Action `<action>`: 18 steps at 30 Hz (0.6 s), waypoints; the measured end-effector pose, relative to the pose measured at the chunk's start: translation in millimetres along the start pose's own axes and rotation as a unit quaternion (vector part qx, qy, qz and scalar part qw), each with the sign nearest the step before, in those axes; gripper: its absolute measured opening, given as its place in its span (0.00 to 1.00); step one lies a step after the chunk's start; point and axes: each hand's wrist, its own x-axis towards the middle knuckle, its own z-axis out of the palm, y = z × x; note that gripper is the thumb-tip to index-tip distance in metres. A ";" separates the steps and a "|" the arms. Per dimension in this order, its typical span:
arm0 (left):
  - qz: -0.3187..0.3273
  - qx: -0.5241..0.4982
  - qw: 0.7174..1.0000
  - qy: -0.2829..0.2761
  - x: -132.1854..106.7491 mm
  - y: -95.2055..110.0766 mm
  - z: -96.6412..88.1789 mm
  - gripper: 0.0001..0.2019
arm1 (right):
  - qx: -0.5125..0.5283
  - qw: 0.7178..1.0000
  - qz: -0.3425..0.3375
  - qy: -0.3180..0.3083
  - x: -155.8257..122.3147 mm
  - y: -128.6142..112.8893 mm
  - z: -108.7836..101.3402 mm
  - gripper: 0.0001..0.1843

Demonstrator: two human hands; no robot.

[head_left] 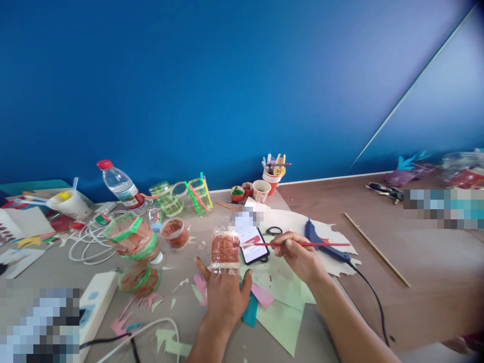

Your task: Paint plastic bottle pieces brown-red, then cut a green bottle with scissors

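Observation:
My left hand (226, 297) has its middle fingers inside a cut piece of clear plastic bottle (226, 252) painted reddish brown, with clear bands at both ends. Its thumb and little finger stick out on either side. In my right hand (298, 257), a thin paintbrush (325, 245) with a red handle is pinched between thumb and fingers. The brush lies level, its tip at the right side of the painted piece. Behind my hands a phone (254, 247) rests on the table. A brown-painted cup (175, 233) stands to the left.
A painted plastic goblet (132, 239) with green bands, a water bottle (123, 186) and a power strip (96, 302) are on the left. Small paint pots (237, 193) and paper cups (261, 190) stand at the back. A blue glue gun (325, 242) lies right, on cut paper.

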 end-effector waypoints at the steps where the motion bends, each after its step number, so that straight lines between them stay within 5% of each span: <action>1: 0.005 0.008 1.000 -0.003 0.4 0.4 -0.6 0.21 | 0.005 1.000 -0.004 0.001 0.1 -0.2 -0.9 0.12; 7: 0.007 0.018 1.000 -0.014 1.8 1.9 -2.2 0.15 | -0.040 0.999 0.007 -0.012 0.2 0.3 -2.5 0.11; 13: -0.032 -0.067 0.997 0.015 -2.3 0.0 0.5 0.20 | 0.019 0.999 -0.020 0.042 1.7 0.7 -7.6 0.15; 16: -0.116 -0.211 0.970 0.038 -3.4 -2.8 -4.8 0.20 | 0.016 0.998 -0.034 0.057 3.3 1.4 -8.3 0.21; 18: -0.200 -0.325 0.923 0.043 -2.4 -4.6 -11.4 0.19 | 0.002 0.997 -0.045 0.058 4.5 2.3 -9.0 0.21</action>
